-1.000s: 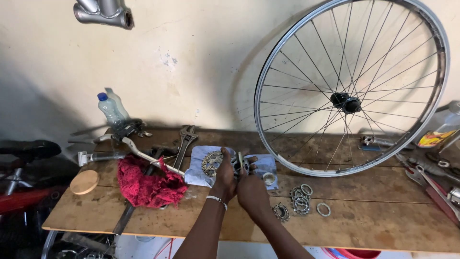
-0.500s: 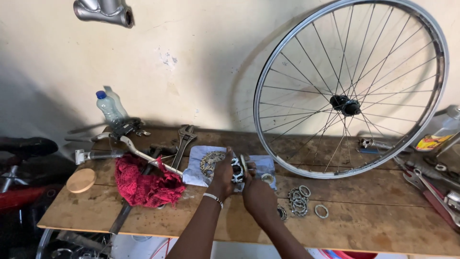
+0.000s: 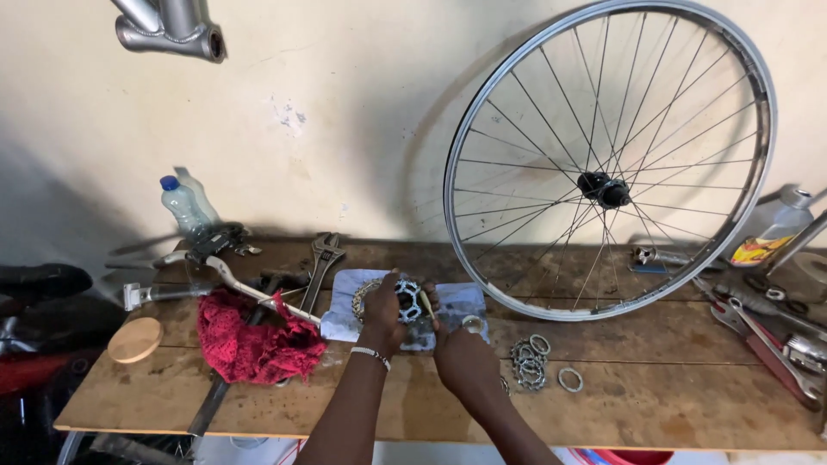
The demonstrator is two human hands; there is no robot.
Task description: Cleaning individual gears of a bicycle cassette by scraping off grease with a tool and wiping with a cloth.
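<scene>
Fingers of the left hand [image 3: 382,314] grasp a toothed sprocket cluster [image 3: 407,300] above a pale cloth [image 3: 461,303]; the right hand [image 3: 466,362] steadies it, grip unclear. Around lies a scuffed wooden worktop [image 3: 655,405], a spoked wheel [image 3: 610,160] leaning on the cream wall [image 3: 345,95]

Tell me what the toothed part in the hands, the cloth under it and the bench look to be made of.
Sprocket cluster, gripped by left hand: likely steel, dull grey with a metallic glint. Cloth: pale blue-grey fabric, creased and soft-looking. Workbench: bare wood, visible grain and plank seams, stained, seemingly unvarnished.
</scene>
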